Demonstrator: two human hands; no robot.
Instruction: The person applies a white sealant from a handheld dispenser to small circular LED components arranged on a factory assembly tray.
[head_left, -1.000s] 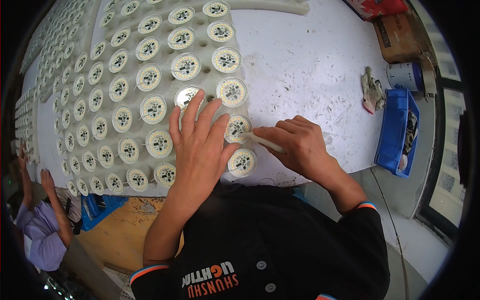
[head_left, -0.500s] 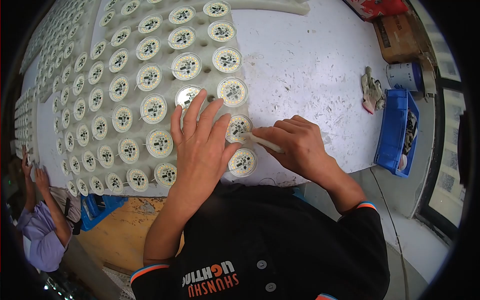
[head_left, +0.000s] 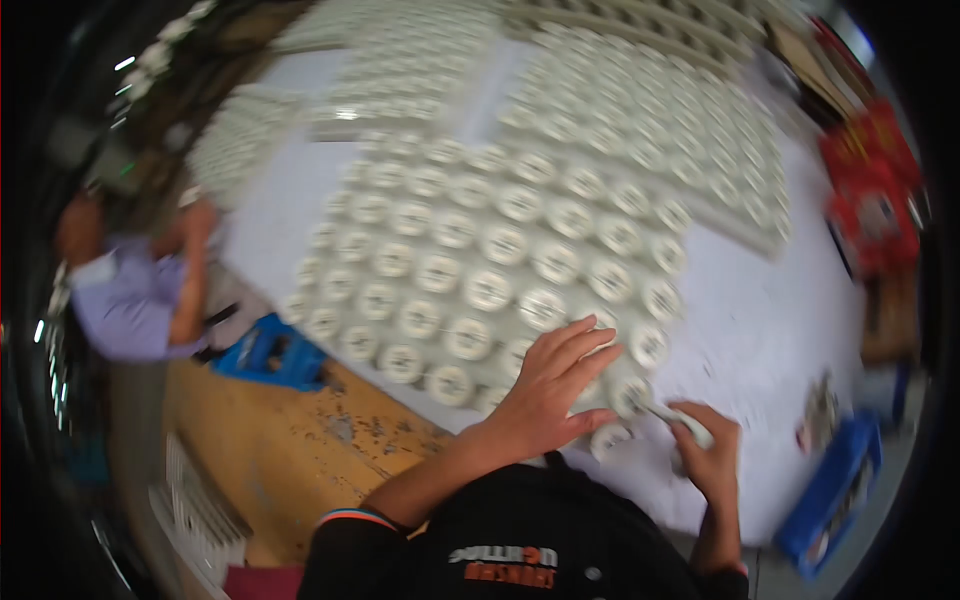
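hands: 2 — left hand (head_left: 548, 388) flat on tray (head_left: 400, 200) | right hand (head_left: 712, 450) grips 1 white tool (head_left: 685, 420)

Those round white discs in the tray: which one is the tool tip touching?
The disc at the tray's near right corner, between the left hand and right hand holding the white tool.

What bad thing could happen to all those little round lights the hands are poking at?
The picture is blurry. The white tool in the right hand might slip and scratch a round light. The left hand presses flat on the white tray, so it could nudge neighbouring lights loose.
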